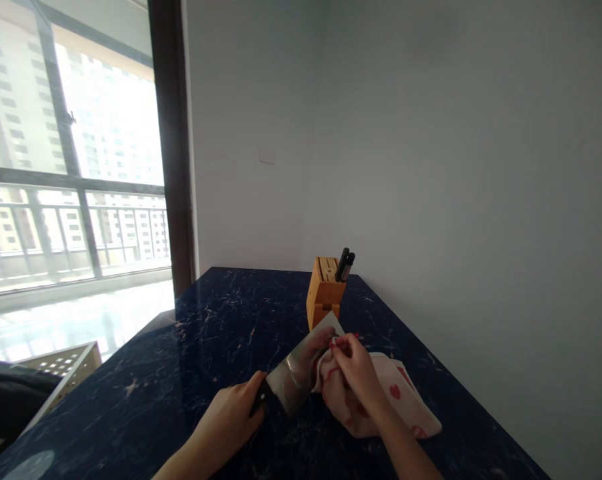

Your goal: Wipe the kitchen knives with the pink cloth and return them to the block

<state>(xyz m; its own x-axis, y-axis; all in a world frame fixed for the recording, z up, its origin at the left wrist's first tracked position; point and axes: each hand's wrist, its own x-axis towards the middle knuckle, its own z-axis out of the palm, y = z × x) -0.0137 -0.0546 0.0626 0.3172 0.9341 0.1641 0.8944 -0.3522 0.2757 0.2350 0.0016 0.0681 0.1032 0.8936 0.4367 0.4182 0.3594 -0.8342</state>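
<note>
My left hand is closed round the black handle of a cleaver. Its broad, shiny blade tilts up and away to the right, above the table. My right hand pinches a bunched part of a pale pink cloth with red hearts, close against the upper part of the blade. The rest of the cloth hangs down and spreads to the right under my forearm. Just beyond the blade's tip stands a wooden knife block, its lower front partly hidden by the blade.
Black-handled tools stick up from the block's right side. The dark blue marbled table runs to a grey wall at the right. A pale perforated basket with something dark is at the lower left, below a large window.
</note>
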